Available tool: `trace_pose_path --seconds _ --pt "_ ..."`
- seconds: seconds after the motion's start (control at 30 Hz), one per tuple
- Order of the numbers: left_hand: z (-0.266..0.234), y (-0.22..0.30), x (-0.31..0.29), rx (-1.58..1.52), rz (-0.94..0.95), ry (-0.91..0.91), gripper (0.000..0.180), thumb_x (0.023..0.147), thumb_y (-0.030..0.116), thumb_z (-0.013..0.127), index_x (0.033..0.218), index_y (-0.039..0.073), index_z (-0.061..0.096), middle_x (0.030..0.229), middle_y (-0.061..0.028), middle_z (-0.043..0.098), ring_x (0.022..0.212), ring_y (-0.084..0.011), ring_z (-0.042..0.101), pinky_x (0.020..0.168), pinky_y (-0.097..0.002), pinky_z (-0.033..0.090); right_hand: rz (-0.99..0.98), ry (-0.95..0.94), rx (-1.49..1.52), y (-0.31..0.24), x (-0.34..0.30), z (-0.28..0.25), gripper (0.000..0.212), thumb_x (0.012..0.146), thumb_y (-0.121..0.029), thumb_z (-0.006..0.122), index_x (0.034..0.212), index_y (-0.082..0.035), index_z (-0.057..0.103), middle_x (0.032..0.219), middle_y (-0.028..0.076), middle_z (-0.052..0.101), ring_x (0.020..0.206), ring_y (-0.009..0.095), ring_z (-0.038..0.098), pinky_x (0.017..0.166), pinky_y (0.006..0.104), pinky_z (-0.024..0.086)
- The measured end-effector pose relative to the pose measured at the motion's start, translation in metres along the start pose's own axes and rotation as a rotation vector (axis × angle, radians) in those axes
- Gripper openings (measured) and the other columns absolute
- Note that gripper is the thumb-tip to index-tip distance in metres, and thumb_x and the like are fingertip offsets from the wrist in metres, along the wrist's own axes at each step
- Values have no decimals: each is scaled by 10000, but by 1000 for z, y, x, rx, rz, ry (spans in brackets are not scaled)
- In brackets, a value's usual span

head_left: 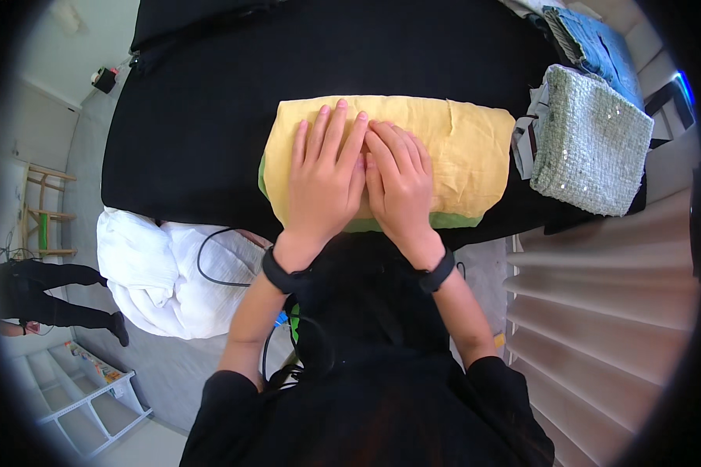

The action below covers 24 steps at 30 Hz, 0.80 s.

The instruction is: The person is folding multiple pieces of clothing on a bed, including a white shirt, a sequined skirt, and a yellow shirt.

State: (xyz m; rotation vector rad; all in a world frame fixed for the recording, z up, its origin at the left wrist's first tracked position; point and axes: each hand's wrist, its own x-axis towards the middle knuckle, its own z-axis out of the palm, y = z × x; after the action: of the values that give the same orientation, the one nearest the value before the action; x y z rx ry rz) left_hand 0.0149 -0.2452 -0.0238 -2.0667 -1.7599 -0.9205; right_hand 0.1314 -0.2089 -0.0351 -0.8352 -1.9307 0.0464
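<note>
A folded yellow cloth (463, 148) with a green layer showing along its near and left edges lies on a black-covered table (202, 117). My left hand (325, 175) rests flat on the cloth, fingers together and pointing away from me. My right hand (399, 180) lies flat right beside it, the two touching at the index fingers. Both wrists wear black bands. Neither hand grips anything.
A folded grey-green sequinned fabric (592, 144) sits at the table's right end, with blue denim (596, 43) behind it. A white bundle of cloth (160, 272) with a black cable lies at my left. A person's dark-trousered legs (51, 300) stand at far left, near white shelving (86, 397).
</note>
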Motion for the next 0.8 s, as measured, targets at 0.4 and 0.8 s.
trace_pose_path --seconds 0.4,0.8 --pt "35 -12 -11 118 -5 234 356 821 209 457 1074 17 617 1132 -172 591 1074 -343 541 965 -439 379 -75 155 -327 30 -21 20 300 801 -216 475 968 -51 660 1045 87 647 1003 257 589 942 388 401" --pt "35 -17 -14 111 -41 316 349 801 200 443 1028 25 642 1063 -150 630 1024 -319 570 947 -418 388 -132 230 -362 86 -24 -25 327 786 -180 428 941 -49 684 997 77 669 999 261 600 899 378 426"
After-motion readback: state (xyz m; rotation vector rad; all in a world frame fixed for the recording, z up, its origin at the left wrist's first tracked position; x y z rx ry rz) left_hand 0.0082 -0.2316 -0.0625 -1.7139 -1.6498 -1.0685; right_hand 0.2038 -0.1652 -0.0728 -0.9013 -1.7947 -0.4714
